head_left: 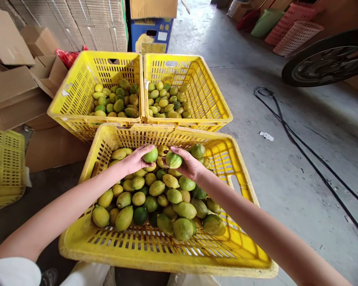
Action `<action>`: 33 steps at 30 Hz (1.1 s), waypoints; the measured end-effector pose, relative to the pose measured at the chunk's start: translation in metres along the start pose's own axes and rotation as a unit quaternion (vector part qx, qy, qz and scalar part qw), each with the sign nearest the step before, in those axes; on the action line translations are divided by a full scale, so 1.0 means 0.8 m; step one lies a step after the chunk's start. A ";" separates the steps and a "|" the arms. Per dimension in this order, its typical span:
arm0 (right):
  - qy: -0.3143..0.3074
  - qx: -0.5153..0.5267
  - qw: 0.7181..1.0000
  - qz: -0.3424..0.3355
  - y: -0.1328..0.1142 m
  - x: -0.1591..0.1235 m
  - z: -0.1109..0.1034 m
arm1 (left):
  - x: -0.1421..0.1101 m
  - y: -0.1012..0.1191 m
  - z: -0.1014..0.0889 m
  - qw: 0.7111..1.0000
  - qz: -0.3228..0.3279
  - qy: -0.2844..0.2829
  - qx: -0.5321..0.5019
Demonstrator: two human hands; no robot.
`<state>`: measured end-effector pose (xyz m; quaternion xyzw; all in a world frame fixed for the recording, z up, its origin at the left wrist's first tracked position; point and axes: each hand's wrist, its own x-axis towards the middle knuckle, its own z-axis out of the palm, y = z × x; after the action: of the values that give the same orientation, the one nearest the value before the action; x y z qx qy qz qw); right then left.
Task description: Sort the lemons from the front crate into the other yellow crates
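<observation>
Over the far half of the near yellow crate (167, 258), my left hand (137, 159) is closed around a green lemon (150, 154). Just to its right, my right hand (190, 163) grips another green lemon (173, 159), its fingers wrapped behind the fruit. The two held fruits are a short gap apart. Below them lies a heap of yellow-green lemons (156, 188), several of them darker green, spread across the crate's bottom.
Two more yellow crates, one at back left (74, 87) and one at back right (210, 91), hold lemons. Cardboard boxes (12, 91) and a yellow-green basket (6, 167) stand left. A black cable (304, 147) and a wheel (328, 65) are right.
</observation>
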<state>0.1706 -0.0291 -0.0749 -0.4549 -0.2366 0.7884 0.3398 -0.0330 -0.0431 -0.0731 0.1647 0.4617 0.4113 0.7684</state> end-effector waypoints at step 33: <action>-0.043 0.054 0.996 0.050 0.003 -0.003 0.004 | 0.001 -0.005 -0.004 0.999 0.022 -0.008 0.039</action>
<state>0.1676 -0.0329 -0.0736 -0.4128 -0.1848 0.8348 0.3141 -0.0340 -0.0454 -0.0777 0.2079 0.4669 0.4089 0.7560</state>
